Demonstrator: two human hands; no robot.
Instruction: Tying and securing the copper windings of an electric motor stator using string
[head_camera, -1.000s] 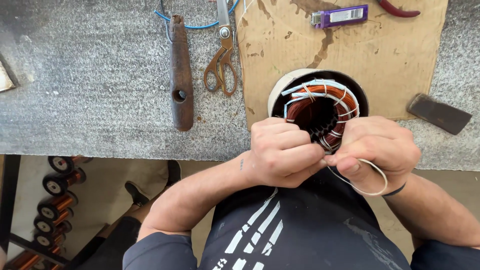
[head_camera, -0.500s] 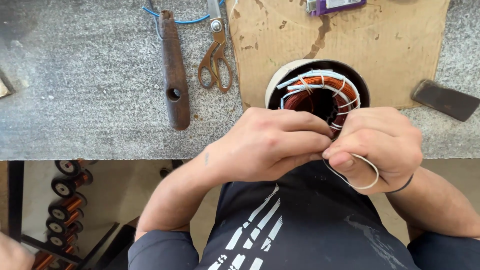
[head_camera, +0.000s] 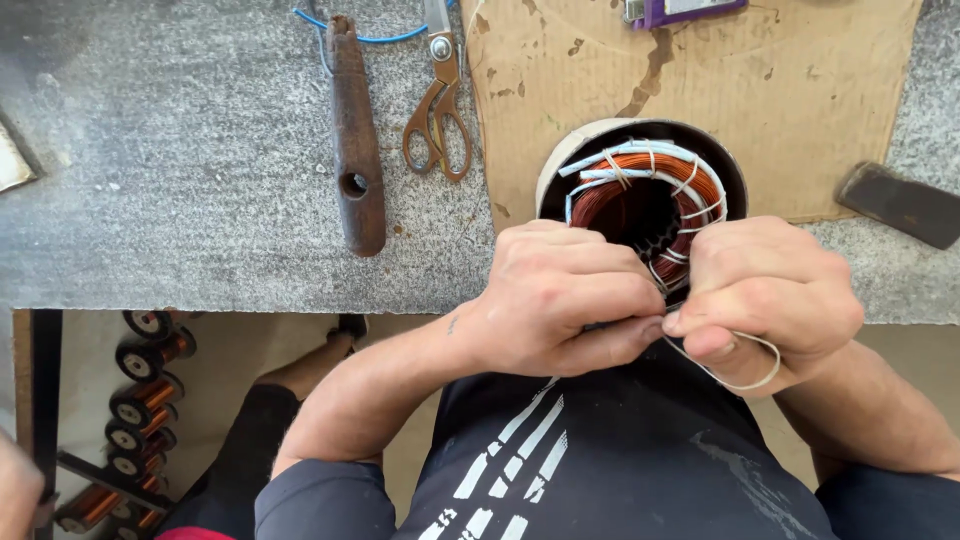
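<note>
Pinching thin white cord (head_camera: 742, 372), both hands (head_camera: 668, 305) press together against the copper-wound round stator (head_camera: 645, 185).

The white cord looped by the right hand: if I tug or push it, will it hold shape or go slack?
Probably floppy: the white cord hangs in a loose curved loop below the right hand. It looks thin and light, so pushing would likely just bend it. Pinched between both hands, left hand included, it should only stiffen under pull.

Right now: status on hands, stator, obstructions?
Left hand and right hand both closed, pinching white cord at stator near edge. Cord loops under right hand. Scissors and wooden handle lie apart, left.
</note>
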